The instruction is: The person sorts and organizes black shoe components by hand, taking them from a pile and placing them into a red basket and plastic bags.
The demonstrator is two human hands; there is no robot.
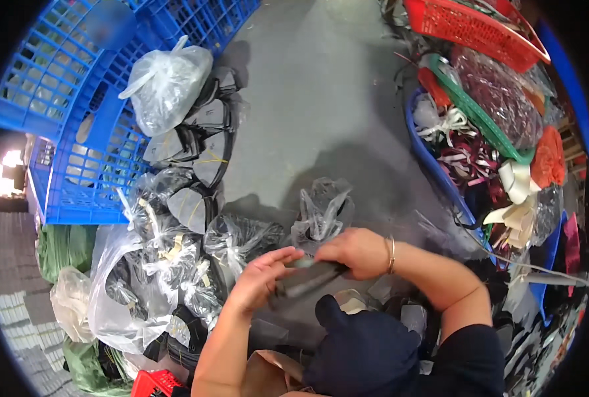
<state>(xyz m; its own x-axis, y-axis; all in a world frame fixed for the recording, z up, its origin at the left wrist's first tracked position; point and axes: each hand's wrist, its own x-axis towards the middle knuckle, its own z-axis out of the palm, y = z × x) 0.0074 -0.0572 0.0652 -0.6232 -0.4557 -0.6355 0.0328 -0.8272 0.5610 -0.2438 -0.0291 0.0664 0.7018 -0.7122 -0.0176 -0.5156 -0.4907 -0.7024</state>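
A dark, flat, elongated piece (311, 279), blurred by motion, slants between my two hands. My right hand (355, 254) is closed around its upper right end; a bracelet circles that wrist. Beside the piece's lower left end is my left hand (262, 281), with its fingers stretched toward the right hand and apart. Whether the left palm touches the piece I cannot tell. Just beyond my hands a crumpled clear plastic bag (322, 208) lies on the grey floor (294, 86). What the bag holds is hard to make out.
Blue plastic crates (82, 159) stand at the left, beside a knotted white bag (168, 86) and stacked grey-black cut pieces (208, 159). Clear bags of dark pieces (188, 278) crowd my left arm. Right, red (473, 30), green (480, 112) and blue (433, 169) baskets hold straps and scraps.
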